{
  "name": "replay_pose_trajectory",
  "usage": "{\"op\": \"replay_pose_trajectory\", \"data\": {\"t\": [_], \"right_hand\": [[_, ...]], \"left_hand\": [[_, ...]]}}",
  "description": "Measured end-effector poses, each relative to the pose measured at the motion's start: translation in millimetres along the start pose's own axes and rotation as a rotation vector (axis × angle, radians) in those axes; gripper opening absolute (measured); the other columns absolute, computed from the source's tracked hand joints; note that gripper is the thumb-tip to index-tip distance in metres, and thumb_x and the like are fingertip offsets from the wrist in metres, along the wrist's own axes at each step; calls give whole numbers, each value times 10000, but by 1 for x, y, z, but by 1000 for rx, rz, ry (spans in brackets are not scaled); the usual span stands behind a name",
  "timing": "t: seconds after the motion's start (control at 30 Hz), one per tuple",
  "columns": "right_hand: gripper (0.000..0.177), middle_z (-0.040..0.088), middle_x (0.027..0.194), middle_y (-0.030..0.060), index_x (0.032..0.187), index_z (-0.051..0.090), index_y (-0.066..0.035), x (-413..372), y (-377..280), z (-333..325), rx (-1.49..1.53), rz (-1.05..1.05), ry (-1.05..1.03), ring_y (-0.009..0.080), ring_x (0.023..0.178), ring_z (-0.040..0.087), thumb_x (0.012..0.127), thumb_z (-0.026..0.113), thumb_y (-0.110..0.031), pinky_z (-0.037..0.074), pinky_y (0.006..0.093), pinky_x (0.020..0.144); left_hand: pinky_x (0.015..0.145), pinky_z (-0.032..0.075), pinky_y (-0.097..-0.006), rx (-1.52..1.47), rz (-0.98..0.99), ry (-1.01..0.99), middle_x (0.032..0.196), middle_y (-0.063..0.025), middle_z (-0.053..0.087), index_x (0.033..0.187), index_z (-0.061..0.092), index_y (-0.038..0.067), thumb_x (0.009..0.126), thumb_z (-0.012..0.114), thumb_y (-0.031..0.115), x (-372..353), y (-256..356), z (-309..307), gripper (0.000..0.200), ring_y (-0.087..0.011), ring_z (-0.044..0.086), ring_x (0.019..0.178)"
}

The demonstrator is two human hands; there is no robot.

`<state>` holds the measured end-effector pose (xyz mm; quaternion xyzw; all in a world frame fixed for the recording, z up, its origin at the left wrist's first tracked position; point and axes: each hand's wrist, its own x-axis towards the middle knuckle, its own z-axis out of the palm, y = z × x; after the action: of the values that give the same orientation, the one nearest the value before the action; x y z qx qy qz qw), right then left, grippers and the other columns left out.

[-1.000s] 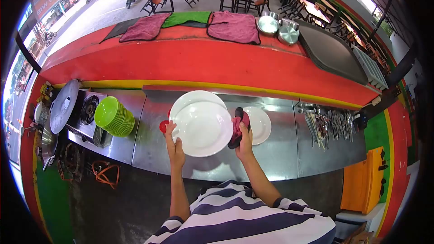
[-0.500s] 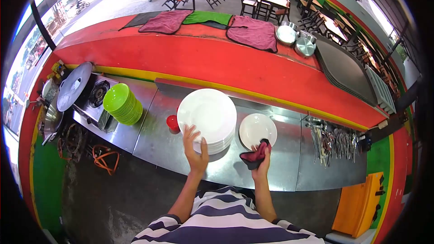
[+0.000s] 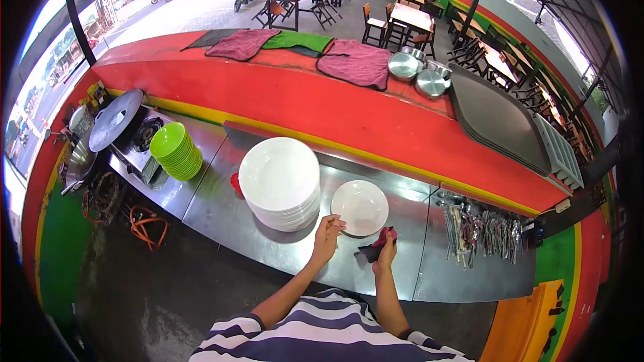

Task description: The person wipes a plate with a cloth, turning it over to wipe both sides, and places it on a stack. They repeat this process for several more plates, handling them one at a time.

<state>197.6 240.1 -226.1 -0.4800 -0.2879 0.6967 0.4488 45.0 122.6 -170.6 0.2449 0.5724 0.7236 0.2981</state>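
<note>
On the steel counter, a white plate (image 3: 360, 206) lies just beyond my hands. My left hand (image 3: 327, 238) is at its lower left rim, fingers stretched toward the edge and thumb apart. My right hand (image 3: 384, 255) grips a dark red cloth (image 3: 370, 252) with black edging, bunched up near the plate's lower right side. Left of the plate rises a tall stack of white plates (image 3: 280, 181), with part of a red object (image 3: 235, 184) showing behind it.
Green bowls (image 3: 176, 151) are stacked at left beside a stove (image 3: 144, 135). Many forks and spoons (image 3: 483, 231) lie at right. Along the red ledge (image 3: 288, 94) are cloths (image 3: 352, 64), metal pots (image 3: 432, 83) and dark trays (image 3: 500, 117).
My left hand has moved right, from the front of the plate stack to the single plate's rim. My right hand with the cloth has drawn back from over that plate.
</note>
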Motion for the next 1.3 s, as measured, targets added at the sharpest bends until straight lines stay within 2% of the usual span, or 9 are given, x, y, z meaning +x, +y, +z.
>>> {"op": "replay_pose_trajectory", "data": {"t": [0.17,0.2,0.33,0.57,0.7,0.73,0.87,0.97,1.3], "right_hand": [[343,653,1029,-15,1201,624,-115,34,-9,-18,-69,104,-103,134,873,616,945,637,-342,506,301,749],[329,654,989,-13,1181,634,-102,44,-5,-18,-27,79,-120,128,826,612,950,632,-337,502,293,728],[349,655,989,1,1212,607,-85,48,-22,-21,-61,196,-249,131,788,612,952,644,-316,507,284,695],[372,612,922,-17,1213,599,-87,53,-21,-27,-140,219,-348,113,767,581,946,664,-338,499,281,683],[357,624,958,-29,1207,606,-84,58,-14,-32,-123,194,-347,99,794,578,944,673,-317,492,259,701],[355,630,967,-29,1206,608,-82,58,-15,-34,-120,183,-331,99,802,580,945,672,-314,492,254,709],[336,651,984,-12,1179,624,-74,53,-22,-50,-97,199,-357,112,816,601,946,665,-312,500,258,718],[325,660,947,7,1149,635,-71,53,-24,-59,-140,223,-362,128,784,617,941,666,-318,511,275,684],[259,602,822,11,1071,623,-65,51,-27,-62,-80,312,-283,144,685,590,936,671,-281,498,305,580]], "left_hand": [[1038,410,-434,529,69,286,1353,-244,458,1390,415,20,897,719,398,39,-74,32,691,-346,478,1253],[1126,301,-498,541,1,295,1434,-308,337,1451,326,-6,786,788,511,49,-85,36,961,-432,356,1339],[1135,299,-514,693,-17,425,1447,-308,345,1487,244,-42,679,830,580,77,-134,48,1176,-442,346,1359],[1109,342,-497,936,-432,588,1379,-251,441,1496,260,39,654,860,457,61,-118,80,1115,-415,412,1303],[1032,439,-461,762,-341,529,1288,-224,531,1428,340,82,664,867,327,50,-172,57,960,-398,531,1191],[963,493,-455,711,-175,542,1224,-211,610,1389,382,95,694,850,254,47,-179,55,853,-384,606,1126],[879,537,-460,611,-198,619,1186,-215,672,1366,415,93,762,796,171,29,-173,63,718,-367,669,1077],[849,532,-449,435,-199,633,1168,-211,663,1375,402,95,768,793,157,15,-180,60,725,-353,679,1020],[670,501,-363,380,-242,695,822,-116,621,1021,429,28,842,749,94,-35,-180,57,372,-224,638,713]]}}
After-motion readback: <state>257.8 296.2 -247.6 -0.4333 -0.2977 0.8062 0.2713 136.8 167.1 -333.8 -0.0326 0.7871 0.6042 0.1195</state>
